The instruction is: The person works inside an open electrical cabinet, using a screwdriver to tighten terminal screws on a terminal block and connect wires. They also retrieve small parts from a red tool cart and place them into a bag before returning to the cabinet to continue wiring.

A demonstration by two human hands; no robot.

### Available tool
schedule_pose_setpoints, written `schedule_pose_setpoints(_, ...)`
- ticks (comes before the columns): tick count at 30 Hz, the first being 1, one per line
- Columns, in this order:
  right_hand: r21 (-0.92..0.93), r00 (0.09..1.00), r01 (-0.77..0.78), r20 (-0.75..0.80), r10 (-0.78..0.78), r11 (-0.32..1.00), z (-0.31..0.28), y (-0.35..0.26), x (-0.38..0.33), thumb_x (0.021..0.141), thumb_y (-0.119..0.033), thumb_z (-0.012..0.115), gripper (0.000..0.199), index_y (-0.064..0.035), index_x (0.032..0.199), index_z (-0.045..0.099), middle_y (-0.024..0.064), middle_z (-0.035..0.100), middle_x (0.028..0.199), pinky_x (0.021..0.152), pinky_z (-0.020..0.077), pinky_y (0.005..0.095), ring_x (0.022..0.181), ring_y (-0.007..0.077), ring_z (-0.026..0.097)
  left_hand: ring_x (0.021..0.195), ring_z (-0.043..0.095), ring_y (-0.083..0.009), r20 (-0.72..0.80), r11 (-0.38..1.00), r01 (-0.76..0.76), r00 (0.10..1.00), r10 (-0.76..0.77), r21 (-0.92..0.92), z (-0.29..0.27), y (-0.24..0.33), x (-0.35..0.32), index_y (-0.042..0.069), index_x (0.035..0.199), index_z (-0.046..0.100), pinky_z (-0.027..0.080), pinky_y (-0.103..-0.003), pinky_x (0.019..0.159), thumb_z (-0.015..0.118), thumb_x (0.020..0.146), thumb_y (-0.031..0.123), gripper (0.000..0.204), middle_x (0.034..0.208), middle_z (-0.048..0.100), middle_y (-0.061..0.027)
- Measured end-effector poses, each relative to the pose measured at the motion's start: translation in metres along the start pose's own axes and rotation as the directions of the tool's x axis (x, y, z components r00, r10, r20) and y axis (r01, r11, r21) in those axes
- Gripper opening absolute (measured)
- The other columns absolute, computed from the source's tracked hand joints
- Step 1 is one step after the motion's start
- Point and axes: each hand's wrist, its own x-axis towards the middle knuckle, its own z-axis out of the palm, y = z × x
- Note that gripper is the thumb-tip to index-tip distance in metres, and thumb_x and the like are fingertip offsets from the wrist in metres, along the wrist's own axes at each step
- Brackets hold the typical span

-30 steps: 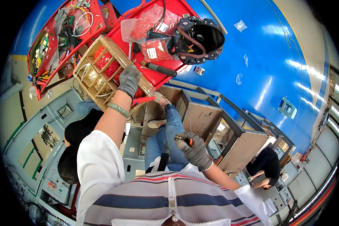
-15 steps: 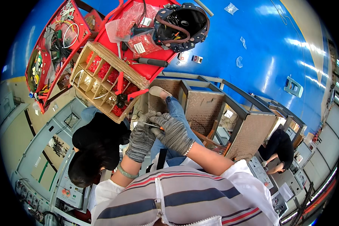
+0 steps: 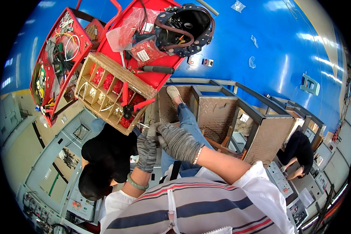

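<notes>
Both my hands wear grey knit gloves and meet in the middle of the view. My left hand (image 3: 147, 147) points up with its fingers pinched, and a thin metal piece (image 3: 143, 125) sticks out at its fingertips. My right hand (image 3: 178, 142) curls against the left fingertips; what it holds is hidden. Just above them is a wooden compartment box (image 3: 90, 72) with several red and metal small parts, and red-handled pliers (image 3: 133, 106) lie across it.
A red cart tray (image 3: 160, 76) carries plastic bags of parts, a black-handled screwdriver (image 3: 156, 69) and a dark round bag (image 3: 188, 24). A second red tray (image 3: 46, 84) holds wires. A person in black (image 3: 105, 154) crouches below the box. Metal frames (image 3: 222, 111) stand to the right, with another person (image 3: 298, 150) beyond them.
My left hand has come down from the compartment box and joined my right hand, which rose to meet it. The view has tilted a little.
</notes>
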Motion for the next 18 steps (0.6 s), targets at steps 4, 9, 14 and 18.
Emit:
schedule_pose_setpoints(4, -0.241, 0.969, 0.204, -0.089, -0.231, 0.949, -0.047, 0.011, 0.054, 0.082, -0.027, 0.057, 0.033, -0.0026, 0.103, 0.058, 0.0174, 0.060, 0.096, 0.081, 0.0465, 0.0415, 0.091, 0.0325, 0.058, 0.058, 0.046, -0.0077, -0.168, 0.961, -0.065, 0.986, 0.020, -0.268, -0.012, 0.013, 0.043, 0.010, 0.078, 0.059, 0.038, -0.021, 0.052, 0.054, 0.089, 0.038, 0.030, 0.069, 0.053, 0.0024)
schedule_pose_setpoints(9, -0.440, 0.631, -0.136, -0.729, -0.265, 0.888, -0.125, 0.068, 0.168, 0.075, -0.030, 0.067, 0.050, -0.0096, 0.117, 0.050, 0.0148, 0.052, 0.118, 0.092, 0.0419, 0.0428, 0.112, 0.0340, 0.047, 0.046, 0.035, -0.0082, 0.004, 0.988, -0.097, 0.995, 0.098, -0.121, -0.012, 0.077, 0.110, 0.014, 0.069, 0.045, 0.029, -0.023, 0.042, 0.057, 0.087, 0.039, 0.034, 0.059, 0.038, 0.0038)
schedule_pose_setpoints(14, -0.452, 0.921, -0.300, -0.365, 0.133, 0.840, -0.158, 0.095, 0.231, 0.084, -0.033, 0.056, 0.031, -0.0108, 0.105, 0.060, 0.0129, 0.065, 0.095, 0.084, 0.0477, 0.0408, 0.092, 0.0291, 0.062, 0.043, 0.034, -0.0085, 0.162, 0.977, -0.215, 0.964, 0.211, 0.008, 0.016, 0.113, 0.192, 0.010, 0.076, 0.059, 0.027, -0.023, 0.039, 0.057, 0.087, 0.043, 0.035, 0.055, 0.039, 0.0034)
schedule_pose_setpoints(18, -0.162, 0.904, -0.041, -0.426, -0.033, 0.986, -0.119, 0.080, 0.216, 0.087, -0.026, 0.050, 0.024, -0.0074, 0.098, 0.060, 0.0159, 0.064, 0.089, 0.080, 0.0488, 0.0405, 0.087, 0.0320, 0.062, 0.049, 0.043, -0.0099, 0.052, 0.972, -0.188, 0.982, 0.182, 0.141, 0.041, 0.107, 0.283, 0.009, 0.087, 0.065, 0.037, -0.026, 0.044, 0.063, 0.085, 0.039, 0.030, 0.061, 0.049, 0.0022)
